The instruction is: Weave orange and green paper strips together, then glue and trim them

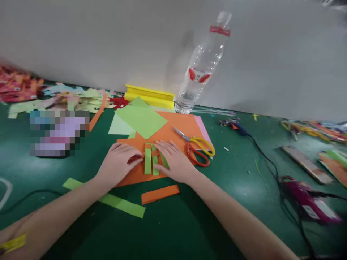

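Currently on bench (233,180), noted as I stand by:

Item 1: grn. paper strips (148,160), approx. 3, side by side on orange sheet (128,180), inboard of its near edge. Long axis: near edge to far edge of bench, roughly straight away from the person. Orange crosspieces (155,153) lie across; full over/under order can't be told, fingers in the way.

Item 2: L hand (119,164), just left of the strips. Thumb & forefinger tips approx. together, pointing right at the leftmost strip; whether anything is pinched, can't tell.

Item 3: R hand (176,164), the nearer one, touching. Fingers & thumb apart, laid over strips from the right, rightmost partly hidden.

Key relation: strips sit betw. the two hands, long axis crosswise to L fingertips; crosspieces run L–R, hand to hand.

Item 4: loose orange strip (160,194), just off sheet's near edge, long axis approx. L–R.

Item 5: loose grn. strip (123,205), off sheet's near L corner, partly under L forearm.

Item 6: scissors (187,138), beyond R hand, handles toward bench's R side.
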A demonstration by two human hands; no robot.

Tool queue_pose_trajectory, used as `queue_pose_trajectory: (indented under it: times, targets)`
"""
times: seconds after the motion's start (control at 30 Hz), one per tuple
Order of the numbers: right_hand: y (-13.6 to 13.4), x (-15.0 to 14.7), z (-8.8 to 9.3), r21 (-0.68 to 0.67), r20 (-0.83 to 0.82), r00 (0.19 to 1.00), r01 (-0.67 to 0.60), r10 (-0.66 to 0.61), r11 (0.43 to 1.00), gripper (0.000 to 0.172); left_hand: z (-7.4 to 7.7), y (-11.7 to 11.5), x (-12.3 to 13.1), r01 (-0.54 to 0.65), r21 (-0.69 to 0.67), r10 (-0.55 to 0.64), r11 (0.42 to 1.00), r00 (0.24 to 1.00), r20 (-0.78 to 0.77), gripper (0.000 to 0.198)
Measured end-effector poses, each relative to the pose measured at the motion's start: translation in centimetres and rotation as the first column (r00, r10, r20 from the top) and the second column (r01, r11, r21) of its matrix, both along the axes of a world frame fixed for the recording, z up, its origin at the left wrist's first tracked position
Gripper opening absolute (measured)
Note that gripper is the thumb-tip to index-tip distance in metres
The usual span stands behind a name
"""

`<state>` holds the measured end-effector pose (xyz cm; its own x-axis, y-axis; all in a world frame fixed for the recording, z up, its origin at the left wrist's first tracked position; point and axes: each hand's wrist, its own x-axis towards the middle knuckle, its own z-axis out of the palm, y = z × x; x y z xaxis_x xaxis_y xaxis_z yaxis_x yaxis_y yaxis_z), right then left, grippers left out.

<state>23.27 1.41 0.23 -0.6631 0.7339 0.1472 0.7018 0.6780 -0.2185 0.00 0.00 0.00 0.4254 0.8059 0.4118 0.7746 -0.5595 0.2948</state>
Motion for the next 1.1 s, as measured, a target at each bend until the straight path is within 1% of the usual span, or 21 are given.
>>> queue_pose_trajectory:
  times: [0.2,0.33,0.5,0.6,0.7,0.77,0.83,0.93,1.0,1.1]
  targets:
    - [-0.2,-0.2,0.1,0.013,-0.028,0.999,-0.019,0.019,1.0,0.065,-0.2,0.1,0.1,0.03,0.014,-0.03,0.999,0.999,0.02,0.019]
    - [-0.2,-0.3,0.1,0.007,-0.025,1.0,-0.018,0.018,1.0,0.065,-0.4,0.2,0.1,0.044,0.017,-0.044,0.999,0.998,0.037,0.018]
    - [-0.5,-0.6,0.2,0.018,-0.036,0.999,-0.002,0.003,1.0,0.064,-0.3,0.2,0.3,0.075,0.009,-0.075,0.997,0.997,0.02,0.018]
    - [-0.6,-0.7,0.4,0.024,-0.056,0.998,0.007,-0.005,1.0,0.063,-0.1,0.1,0.4,0.052,-0.018,-0.051,0.998,0.998,0.039,0.019]
    - [-0.3,-0.2,0.9,0.06,-0.119,0.992,0.041,-0.033,0.997,0.054,0.1,-0.1,0.5,0.006,-0.074,-0.001,0.997,0.998,0.06,0.021]
    - [0.0,0.3,1.1,0.109,-0.189,0.981,0.057,-0.036,0.992,0.044,0.0,-0.1,0.6,0.004,-0.122,0.001,0.993,0.999,0.04,0.03]
    - [0.3,1.0,1.2,0.165,-0.244,0.97,0.055,-0.013,0.985,0.035,-0.2,0.0,0.6,0.012,-0.154,-0.013,0.988,1.0,-0.001,0.042]
    - [0.5,1.7,1.2,0.213,-0.247,0.968,0.017,0.037,0.977,0.03,-0.6,0.1,0.6,0.018,-0.179,-0.03,0.984,0.997,-0.065,0.053]
    - [0.6,2.0,1.1,0.205,-0.213,0.975,-0.014,0.058,0.979,0.033,-0.7,0.2,0.6,0.021,-0.193,-0.04,0.981,0.994,-0.097,0.054]
    - [0.5,2.0,1.0,0.152,-0.136,0.989,-0.037,0.058,0.988,0.045,-0.8,0.3,0.5,0.029,-0.202,-0.054,0.979,0.991,-0.12,0.053]
